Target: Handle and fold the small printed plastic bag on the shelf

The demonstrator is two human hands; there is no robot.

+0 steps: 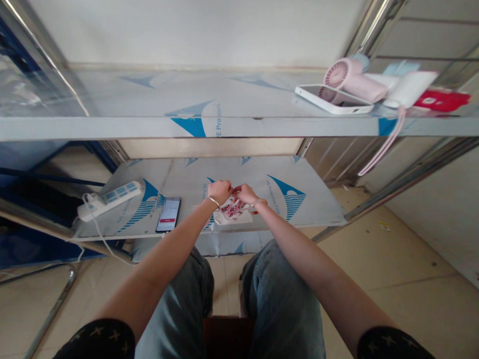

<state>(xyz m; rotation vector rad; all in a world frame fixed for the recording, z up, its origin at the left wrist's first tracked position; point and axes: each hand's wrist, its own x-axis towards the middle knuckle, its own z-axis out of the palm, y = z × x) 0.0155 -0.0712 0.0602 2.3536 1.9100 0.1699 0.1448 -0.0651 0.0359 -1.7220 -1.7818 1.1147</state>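
Observation:
My left hand (220, 191) and my right hand (247, 194) meet above the lower metal shelf (191, 179). Both have their fingers bent and pinched close together, the fingertips nearly touching. Whatever lies between them is too small to make out. Just below them on the shelf is a clear plastic bag (243, 218) with small pink and dark red bead-like pieces (233, 210) in it or on it. A bangle circles my left wrist, and a band sits on the right one.
A lit phone (168, 215) and a white power strip (110, 200) with a cable lie left on the lower shelf. Overhead, the upper shelf (138, 120) carries a white-edged phone (334, 99), a pink handheld fan (353, 81) and a red packet (442, 100). A strap hangs over its edge.

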